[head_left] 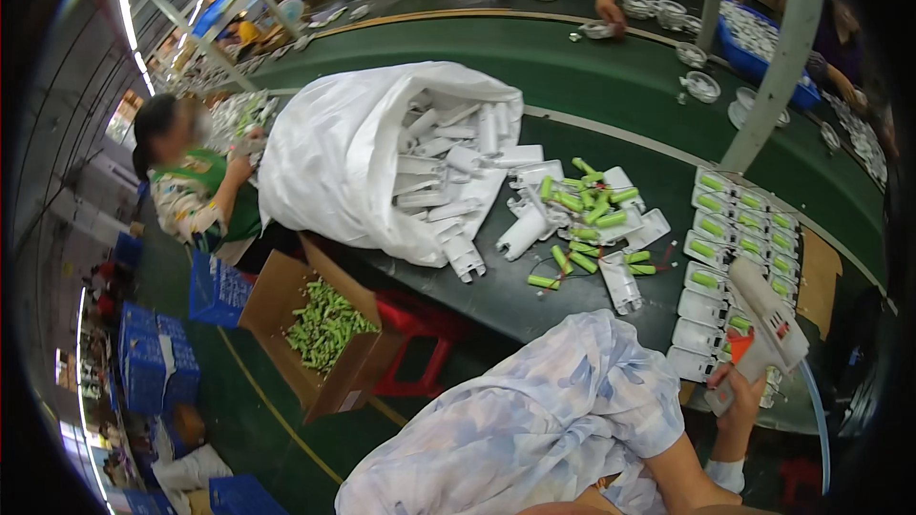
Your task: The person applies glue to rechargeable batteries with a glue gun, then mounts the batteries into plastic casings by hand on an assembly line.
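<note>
Pointing up-left, grey pistol-shaped tool (769, 319), long axis diagonal

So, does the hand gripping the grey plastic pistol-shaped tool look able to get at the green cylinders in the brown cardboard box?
Probably not as things stand: that hand is wrapped around the tool, and the pale floral sleeve lies between it and the box, though the green cylinders lie exposed.

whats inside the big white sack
The sack holds white plastic parts, piled at its open mouth. Anything deeper is covered by those parts and the sack's side.
</note>
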Demonstrator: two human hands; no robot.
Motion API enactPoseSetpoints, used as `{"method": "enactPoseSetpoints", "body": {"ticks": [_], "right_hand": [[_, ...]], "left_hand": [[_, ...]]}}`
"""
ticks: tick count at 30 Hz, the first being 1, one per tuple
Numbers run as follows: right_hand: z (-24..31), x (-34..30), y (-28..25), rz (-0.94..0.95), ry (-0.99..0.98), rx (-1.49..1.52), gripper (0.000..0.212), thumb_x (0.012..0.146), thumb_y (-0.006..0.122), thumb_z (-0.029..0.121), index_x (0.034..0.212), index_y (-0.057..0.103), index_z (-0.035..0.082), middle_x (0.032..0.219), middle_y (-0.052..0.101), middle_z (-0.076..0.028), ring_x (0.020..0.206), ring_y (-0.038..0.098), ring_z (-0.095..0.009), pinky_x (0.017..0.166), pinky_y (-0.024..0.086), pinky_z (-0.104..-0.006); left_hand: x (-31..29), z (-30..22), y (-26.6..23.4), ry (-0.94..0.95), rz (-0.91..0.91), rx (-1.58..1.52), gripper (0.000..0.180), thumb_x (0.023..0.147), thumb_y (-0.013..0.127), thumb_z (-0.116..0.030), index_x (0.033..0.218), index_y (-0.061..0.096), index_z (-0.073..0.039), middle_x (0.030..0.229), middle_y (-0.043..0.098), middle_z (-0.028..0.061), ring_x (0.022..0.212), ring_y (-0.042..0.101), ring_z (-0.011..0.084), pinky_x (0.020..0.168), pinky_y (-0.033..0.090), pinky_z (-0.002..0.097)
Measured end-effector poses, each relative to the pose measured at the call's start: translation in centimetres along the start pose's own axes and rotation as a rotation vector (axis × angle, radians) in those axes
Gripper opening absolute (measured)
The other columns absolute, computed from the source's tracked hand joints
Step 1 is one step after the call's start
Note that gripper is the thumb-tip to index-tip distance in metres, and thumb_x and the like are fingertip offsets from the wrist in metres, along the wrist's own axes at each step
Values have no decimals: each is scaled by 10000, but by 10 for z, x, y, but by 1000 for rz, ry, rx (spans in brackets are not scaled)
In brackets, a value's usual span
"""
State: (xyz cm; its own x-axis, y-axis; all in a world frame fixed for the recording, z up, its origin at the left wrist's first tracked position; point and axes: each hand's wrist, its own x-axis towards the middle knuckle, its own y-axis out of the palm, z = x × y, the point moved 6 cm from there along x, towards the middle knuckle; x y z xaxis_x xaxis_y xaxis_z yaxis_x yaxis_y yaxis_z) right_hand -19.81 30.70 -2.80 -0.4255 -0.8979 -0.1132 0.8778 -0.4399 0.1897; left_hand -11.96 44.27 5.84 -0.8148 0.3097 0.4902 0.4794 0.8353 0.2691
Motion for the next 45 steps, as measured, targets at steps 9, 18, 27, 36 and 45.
{"method": "enactPoseSetpoints", "body": {"ticks": [9, 18, 27, 36, 45], "right_hand": [[11, -8, 7, -25, 29, 84, 650, 787, 610, 114, 1369, 386, -68, 1370, 544, -213, 664, 636, -215, 579, 526, -329], [32, 7, 20, -6, 36, -29, 465, 814, 649, 188, 1191, 519, -50, 801, 651, -128, 690, 640, -202, 648, 519, -326], [13, -17, 1, -126, -41, 98, 698, 776, 630, 173, 1388, 394, -65, 1298, 584, -203, 607, 594, -172, 532, 505, -298], [13, -21, 11, -146, -35, 184, 688, 752, 557, 51, 1401, 364, -67, 1327, 550, -261, 580, 607, -213, 539, 515, -320], [22, -24, 11, -166, 88, 6, 695, 786, 650, 181, 1397, 418, -55, 1284, 604, -222, 618, 608, -181, 553, 507, -316]], "left_hand": [[2, -70, -15, 384, -36, 33, 397, 983, 603, -312, 776, 602, 26, 660, 596, 152, 604, 477, 235, 603, 431, 420], [-75, -77, -66, 213, -244, 806, 216, 852, 632, -183, 712, 527, -57, 736, 524, 103, 674, 550, 284, 578, 437, 411], [-220, -163, -228, -440, -798, 1747, 220, 735, 787, -170, 847, 639, -52, 839, 588, 92, 792, 604, 297, 660, 494, 400], [-243, -151, -244, -596, -804, 2087, 273, 690, 802, -183, 883, 647, -67, 787, 582, 82, 724, 607, 279, 632, 491, 406], [-260, -204, -252, -318, -941, 1599, 106, 851, 630, -71, 937, 686, -47, 746, 589, 83, 697, 607, 234, 610, 489, 346]]}}
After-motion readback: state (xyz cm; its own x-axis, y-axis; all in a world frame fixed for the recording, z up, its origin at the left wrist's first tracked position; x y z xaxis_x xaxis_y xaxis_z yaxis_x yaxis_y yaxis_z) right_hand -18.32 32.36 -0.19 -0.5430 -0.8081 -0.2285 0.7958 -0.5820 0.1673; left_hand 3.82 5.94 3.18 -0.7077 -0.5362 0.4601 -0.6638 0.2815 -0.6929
